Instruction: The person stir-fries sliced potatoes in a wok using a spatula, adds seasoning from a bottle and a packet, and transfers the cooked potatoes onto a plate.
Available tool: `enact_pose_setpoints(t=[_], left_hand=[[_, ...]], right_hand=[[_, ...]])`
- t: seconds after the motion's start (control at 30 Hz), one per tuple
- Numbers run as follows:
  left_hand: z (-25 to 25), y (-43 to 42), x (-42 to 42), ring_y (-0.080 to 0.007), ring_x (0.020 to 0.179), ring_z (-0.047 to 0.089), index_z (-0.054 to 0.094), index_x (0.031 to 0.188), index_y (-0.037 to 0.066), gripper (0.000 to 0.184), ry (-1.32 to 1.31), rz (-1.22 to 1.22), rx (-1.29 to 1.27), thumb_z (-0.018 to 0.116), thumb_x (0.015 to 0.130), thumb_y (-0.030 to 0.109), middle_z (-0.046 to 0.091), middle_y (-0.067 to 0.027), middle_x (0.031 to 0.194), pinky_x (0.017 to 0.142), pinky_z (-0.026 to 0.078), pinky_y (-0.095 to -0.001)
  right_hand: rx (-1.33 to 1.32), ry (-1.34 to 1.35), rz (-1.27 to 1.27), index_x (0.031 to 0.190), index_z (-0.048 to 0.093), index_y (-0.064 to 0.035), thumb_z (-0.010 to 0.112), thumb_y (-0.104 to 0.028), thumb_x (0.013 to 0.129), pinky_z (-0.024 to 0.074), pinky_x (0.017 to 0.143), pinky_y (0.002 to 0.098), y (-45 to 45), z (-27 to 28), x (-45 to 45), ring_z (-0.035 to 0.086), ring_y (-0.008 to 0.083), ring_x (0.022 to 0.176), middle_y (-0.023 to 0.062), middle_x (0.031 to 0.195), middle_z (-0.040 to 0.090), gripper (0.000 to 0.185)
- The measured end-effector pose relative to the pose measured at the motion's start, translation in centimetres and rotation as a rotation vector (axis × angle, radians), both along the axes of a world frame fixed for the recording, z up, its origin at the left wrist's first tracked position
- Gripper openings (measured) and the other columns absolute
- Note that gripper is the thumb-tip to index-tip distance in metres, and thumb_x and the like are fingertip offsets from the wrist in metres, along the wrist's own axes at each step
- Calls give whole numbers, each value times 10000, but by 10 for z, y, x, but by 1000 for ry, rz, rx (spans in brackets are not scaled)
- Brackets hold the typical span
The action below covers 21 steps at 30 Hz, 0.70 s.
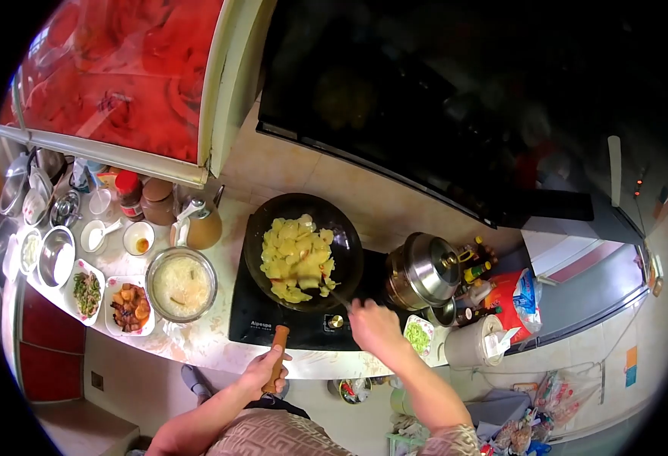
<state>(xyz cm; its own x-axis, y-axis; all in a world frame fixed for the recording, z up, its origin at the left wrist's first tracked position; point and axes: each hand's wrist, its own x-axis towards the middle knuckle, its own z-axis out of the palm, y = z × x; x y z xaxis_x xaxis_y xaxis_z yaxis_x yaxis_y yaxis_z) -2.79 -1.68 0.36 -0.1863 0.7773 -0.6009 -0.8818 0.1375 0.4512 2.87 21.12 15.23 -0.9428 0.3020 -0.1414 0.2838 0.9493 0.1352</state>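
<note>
A black wok [349, 258] sits on the black cooktop [254, 308], with yellow slices, probably potato [288, 251], and a few red bits inside. My left hand [261, 370] is closed around the wok's wooden handle [277, 357], which points toward my body. Over the cooktop's right front, my right hand [376, 327] grips the thin handle of a spatula [340, 299]. The spatula reaches into the wok at its lower right edge; its blade is hard to make out among the slices.
Left of the cooktop stand a pan of pale liquid [182, 285], a dish of browned meat [130, 305], a dish of greens [87, 293] and several bowls. A lidded steel pot [429, 270], a dish of chopped green pieces [419, 334] and bottles stand right. A dark range hood [379, 178] hangs above.
</note>
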Motion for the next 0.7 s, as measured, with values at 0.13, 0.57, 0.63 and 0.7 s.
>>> enact_pose_setpoints(t=[0.13,0.57,0.63,0.7], left_hand=[[-2,0,1,-145,508,480,497,1103,46,502,-3,3,-15,478,938,521,491,-44,709,475,420,-296],[7,-2,0,-144,495,463,488,1115,35,491,-31,16,-12,478,947,496,483,-52,719,483,422,-295],[9,-3,-2,-142,497,459,484,1118,35,491,-28,16,-8,473,949,496,477,-51,716,484,419,-291],[9,-4,-3,-142,500,459,481,1121,35,498,-29,1,-19,468,949,503,477,-50,721,480,416,-292]], right_hand=[[66,112,-20,1005,581,3,507,-201,900,536,584,439,22,-3,-16,659,352,710,181,877,629,241],[11,143,3,1003,566,-16,549,-239,877,539,595,457,10,-29,-36,655,367,687,184,844,625,257],[37,154,13,1052,576,-37,551,-250,880,537,587,451,21,-11,-29,655,358,682,169,844,627,275],[88,68,31,1121,591,-72,557,-254,876,533,592,450,29,25,-6,658,340,697,151,872,633,307]])
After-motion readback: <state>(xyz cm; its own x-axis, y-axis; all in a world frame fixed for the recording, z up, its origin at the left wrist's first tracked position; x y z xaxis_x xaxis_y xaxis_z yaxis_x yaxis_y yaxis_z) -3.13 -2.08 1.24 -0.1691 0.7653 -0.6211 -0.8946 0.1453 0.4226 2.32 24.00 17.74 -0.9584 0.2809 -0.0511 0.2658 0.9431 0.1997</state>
